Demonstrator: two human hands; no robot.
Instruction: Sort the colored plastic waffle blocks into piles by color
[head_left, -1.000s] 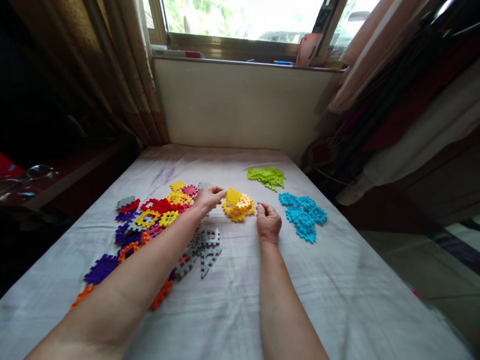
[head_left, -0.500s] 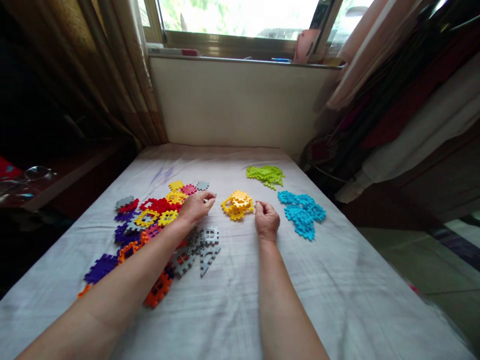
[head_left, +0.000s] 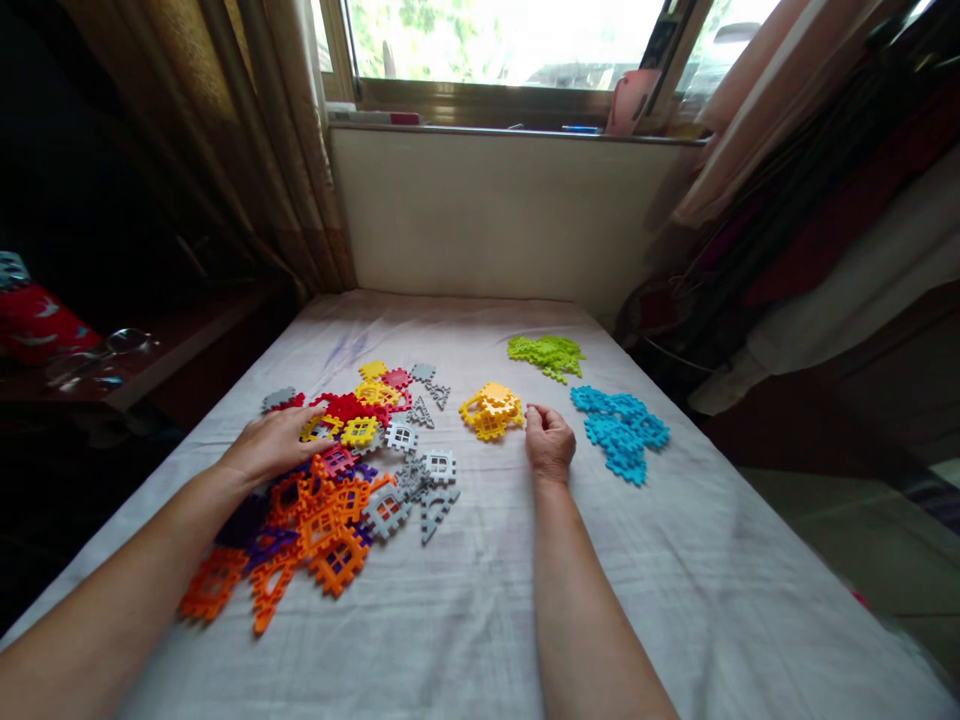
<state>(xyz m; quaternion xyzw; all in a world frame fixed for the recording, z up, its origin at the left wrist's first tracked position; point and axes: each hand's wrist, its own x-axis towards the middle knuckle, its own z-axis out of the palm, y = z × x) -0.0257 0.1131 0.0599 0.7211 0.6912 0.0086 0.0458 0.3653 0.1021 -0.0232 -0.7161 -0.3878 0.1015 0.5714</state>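
Reaching with the left hand over the mixed pile of toy tiles at centre left of the frame, with thumb and fingers parted around a yellow window piece; cannot tell whether touching it. Keeping the right hand low over the cloth, right of centre in the frame, with fingers curled into a loose fist; cannot tell whether holding anything inside. Just left of that fist, near the middle of the frame, a small yellow stack on the cloth. To the right of the fist, a spread heap of blue tiles, and farther up the frame, a flat heap of lime green tiles. Within the mixed pile, red tiles toward its top, orange ones across its lower part, dark purple ones among the orange, and grey tiles along its right side. Across the top of the frame, a bright window, with a pink container on the sill. At the upper left, a brown curtain; below it, near the left edge, clear glasses on dark furniture.
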